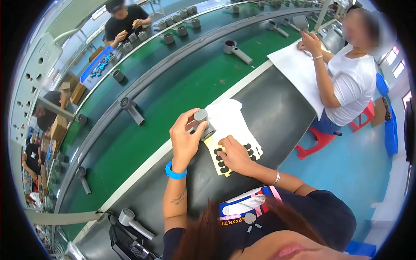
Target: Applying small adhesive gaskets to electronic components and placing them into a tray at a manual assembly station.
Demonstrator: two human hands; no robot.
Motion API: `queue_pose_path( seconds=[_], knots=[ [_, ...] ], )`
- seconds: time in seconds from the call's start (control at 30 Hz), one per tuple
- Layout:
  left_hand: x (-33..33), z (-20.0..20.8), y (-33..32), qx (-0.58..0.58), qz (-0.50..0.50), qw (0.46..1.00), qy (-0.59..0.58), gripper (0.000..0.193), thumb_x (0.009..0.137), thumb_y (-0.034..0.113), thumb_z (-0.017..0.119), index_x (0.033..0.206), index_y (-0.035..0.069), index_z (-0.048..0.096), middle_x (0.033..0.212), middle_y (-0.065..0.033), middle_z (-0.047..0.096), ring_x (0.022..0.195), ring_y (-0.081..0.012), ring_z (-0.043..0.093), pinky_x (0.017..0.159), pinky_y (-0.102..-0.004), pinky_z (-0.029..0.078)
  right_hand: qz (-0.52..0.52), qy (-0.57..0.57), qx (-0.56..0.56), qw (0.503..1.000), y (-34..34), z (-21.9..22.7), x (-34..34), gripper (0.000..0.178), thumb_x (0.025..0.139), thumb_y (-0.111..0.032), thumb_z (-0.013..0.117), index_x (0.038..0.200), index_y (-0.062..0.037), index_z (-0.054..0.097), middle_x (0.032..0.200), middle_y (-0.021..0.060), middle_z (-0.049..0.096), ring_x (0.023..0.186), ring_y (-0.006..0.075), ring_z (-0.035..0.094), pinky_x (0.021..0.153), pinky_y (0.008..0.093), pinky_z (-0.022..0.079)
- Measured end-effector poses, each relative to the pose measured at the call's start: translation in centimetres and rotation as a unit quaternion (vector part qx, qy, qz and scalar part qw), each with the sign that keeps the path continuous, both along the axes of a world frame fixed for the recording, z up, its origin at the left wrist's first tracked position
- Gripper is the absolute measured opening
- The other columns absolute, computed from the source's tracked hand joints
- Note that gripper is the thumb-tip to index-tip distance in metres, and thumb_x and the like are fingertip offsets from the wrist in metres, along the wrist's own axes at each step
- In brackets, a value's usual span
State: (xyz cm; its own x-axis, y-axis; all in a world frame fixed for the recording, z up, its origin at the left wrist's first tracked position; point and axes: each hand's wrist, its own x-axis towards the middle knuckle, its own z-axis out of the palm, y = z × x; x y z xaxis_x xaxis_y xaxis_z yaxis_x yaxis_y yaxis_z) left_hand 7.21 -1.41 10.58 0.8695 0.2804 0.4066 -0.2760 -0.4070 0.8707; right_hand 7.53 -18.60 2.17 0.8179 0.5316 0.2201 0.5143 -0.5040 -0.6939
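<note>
My left hand [185,138] is closed around a grey hair dryer housing [201,116], its round end tilted up above the bench. Just to the right, my right hand [236,157] rests over a yellow-backed sheet of black stickers [222,164]. Its fingers are bent toward the stickers; whatever lies between the fingertips is too small to make out. White sheets [227,113] lie under and beyond the stickers, partly covered by both hands.
A green conveyor [173,95] runs past the dark bench [281,106], carrying grey housings [132,110]. Another housing [134,223] lies at the lower left beside a black object [130,242]. At right, a co-worker in white [351,78] holds a housing; red stools [310,145] stand nearby.
</note>
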Motion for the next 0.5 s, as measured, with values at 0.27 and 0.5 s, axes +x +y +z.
queue_pose_path(
  seconds=[0.27,0.5],
  knots=[
    [0.3,0.4,-0.2,0.017,-0.002,1.000,0.012,0.032,0.079,-0.002,0.070,0.110,-0.004,0.059,0.103,-0.0094,0.064,0.097,-0.0173,0.063,0.087,-0.0324,0.054,-0.019,0.021,0.035,0.999,0.0,-0.4,1.0,0.015,0.081,-0.005,0.065,0.092,-0.0029,0.055,0.090,0.0124,0.052,0.081,0.0306,0.056,0.070,0.0388,0.045],
    [0.1,0.3,-0.3,0.003,-0.006,1.000,0.007,0.033,0.080,-0.002,0.069,0.111,-0.004,0.058,0.104,-0.0096,0.063,0.099,-0.0173,0.062,0.088,-0.0330,0.054,0.010,-0.006,0.035,0.999,-0.4,-0.9,1.4,0.014,0.083,-0.003,0.062,0.092,-0.0025,0.053,0.087,0.0126,0.053,0.077,0.0292,0.057,0.069,0.0374,0.045]
  ],
)
